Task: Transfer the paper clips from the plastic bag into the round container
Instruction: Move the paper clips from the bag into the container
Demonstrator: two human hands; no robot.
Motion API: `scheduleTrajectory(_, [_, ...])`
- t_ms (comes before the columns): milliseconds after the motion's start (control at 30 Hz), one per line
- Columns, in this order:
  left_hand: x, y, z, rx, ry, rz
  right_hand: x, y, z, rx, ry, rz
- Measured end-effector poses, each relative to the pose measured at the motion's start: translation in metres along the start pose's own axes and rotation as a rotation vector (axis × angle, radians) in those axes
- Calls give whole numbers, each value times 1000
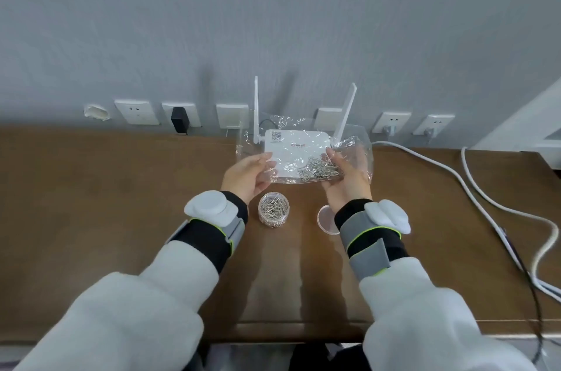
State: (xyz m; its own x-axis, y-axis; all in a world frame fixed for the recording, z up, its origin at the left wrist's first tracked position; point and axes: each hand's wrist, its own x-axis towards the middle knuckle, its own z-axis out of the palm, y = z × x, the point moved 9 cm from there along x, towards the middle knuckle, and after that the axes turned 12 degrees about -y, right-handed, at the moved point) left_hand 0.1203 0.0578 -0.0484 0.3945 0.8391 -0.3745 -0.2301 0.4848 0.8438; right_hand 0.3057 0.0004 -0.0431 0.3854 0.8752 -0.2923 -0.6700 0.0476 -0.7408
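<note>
A clear plastic bag (299, 155) is held up above the brown table between both hands. My left hand (250, 175) grips its left edge and my right hand (346, 175) grips its right side. A heap of silver paper clips (317, 170) lies in the bag's lower right corner, next to my right hand. Below the bag, a round clear container (273, 210) stands open on the table with several paper clips inside. Its clear lid (327, 219) lies flat to the right, partly hidden by my right wrist.
A white router (296, 143) with two upright antennas sits behind the bag against the wall. Wall sockets run along the table's back edge, one with a black plug (179, 121). White cables (473, 188) trail across the table's right side.
</note>
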Motion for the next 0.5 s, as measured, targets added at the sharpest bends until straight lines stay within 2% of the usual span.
scheduleTrajectory(100, [-3,-5,-4,80,-31,-41,-1,3,6,60,-69,23])
scheduleTrajectory(233, [-1,-4,-8,67,18,-38,-1,3,6,119,-44,-35])
scheduleTrajectory(500, [-4,14,-25,70,162,101,3,4,-5,151,-12,-3])
